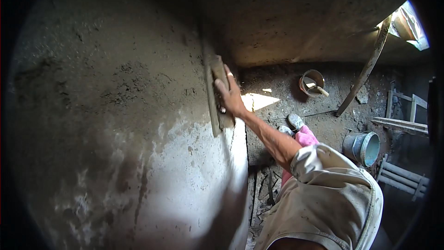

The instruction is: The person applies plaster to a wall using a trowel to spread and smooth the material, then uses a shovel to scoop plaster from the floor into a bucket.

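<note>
The right hand (235, 99) is closed round the grip of a float (213, 111), held against the wall (199, 157), near the corner — the left hand is out of sight. Should the float tilt, I'd worry that its edge could gouge the dark, damp-looking coat; uneven pressure might drag some loose above the pale, patchy part. (A careless sidestep could also catch the bucket (354, 146) near the feet.) The float looks long, narrow and drab grey-brown — caked, I'd say, with a blocky grip.
</note>
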A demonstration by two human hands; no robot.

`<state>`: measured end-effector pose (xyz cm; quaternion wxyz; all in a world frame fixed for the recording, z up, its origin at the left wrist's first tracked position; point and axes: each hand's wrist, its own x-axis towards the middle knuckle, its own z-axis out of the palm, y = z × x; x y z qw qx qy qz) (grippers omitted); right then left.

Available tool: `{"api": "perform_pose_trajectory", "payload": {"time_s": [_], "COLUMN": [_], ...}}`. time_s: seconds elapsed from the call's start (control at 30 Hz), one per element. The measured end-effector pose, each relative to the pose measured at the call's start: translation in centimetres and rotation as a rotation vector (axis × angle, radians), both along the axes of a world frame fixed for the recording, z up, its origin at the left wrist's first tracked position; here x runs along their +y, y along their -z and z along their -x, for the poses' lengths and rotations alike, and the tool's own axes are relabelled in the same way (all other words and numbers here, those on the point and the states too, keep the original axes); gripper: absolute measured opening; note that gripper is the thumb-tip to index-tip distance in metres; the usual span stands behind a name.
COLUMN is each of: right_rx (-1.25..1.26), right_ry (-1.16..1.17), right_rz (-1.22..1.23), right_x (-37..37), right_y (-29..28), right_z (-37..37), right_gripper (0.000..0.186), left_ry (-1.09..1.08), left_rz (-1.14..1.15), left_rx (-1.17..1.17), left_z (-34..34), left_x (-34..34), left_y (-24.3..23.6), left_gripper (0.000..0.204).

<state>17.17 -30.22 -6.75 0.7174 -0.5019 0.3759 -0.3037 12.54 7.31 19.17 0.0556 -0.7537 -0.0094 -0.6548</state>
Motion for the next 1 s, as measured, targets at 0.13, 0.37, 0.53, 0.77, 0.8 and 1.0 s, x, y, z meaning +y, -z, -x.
{"api": "perform_pose_trajectory", "payload": {"time_s": [0.13,0.37,0.53,0.77,0.8,1.0], "right_rx": [0.288,0.118,0.210,0.182,0.176,0.211], "right_ry": [0.034,-0.036,-0.046,-0.032,-0.052,-0.023], "right_rz": [0.011,-0.383,-0.374,-0.282,-0.289,-0.562], "right_x": [3.8,10.8,-1.2,6.9,6.1,-0.5], "right_y": [17.5,5.9,15.5,13.2,12.3,15.5], "right_z": [1.6,3.3,-0.6,2.5,2.3,-1.0], "right_gripper": [0.076,0.073,0.041,0.083,0.081,0.043], "left_ry": [0.066,0.034,0.108,0.104,0.099,0.110], "left_rz": [0.017,-0.112,-0.124,-0.150,-0.154,-0.126], "left_rx": [0.020,0.043,0.088,0.087,0.089,0.089], "left_z": [-1.4,-2.3,-3.9,-5.1,-5.0,-5.4], "left_x": [-0.9,-0.6,-2.7,-4.8,-4.9,-5.9], "left_y": [-0.1,0.7,1.1,0.8,0.7,1.5], "left_gripper": [0.079,0.078,0.078,0.077,0.077,0.077]}}
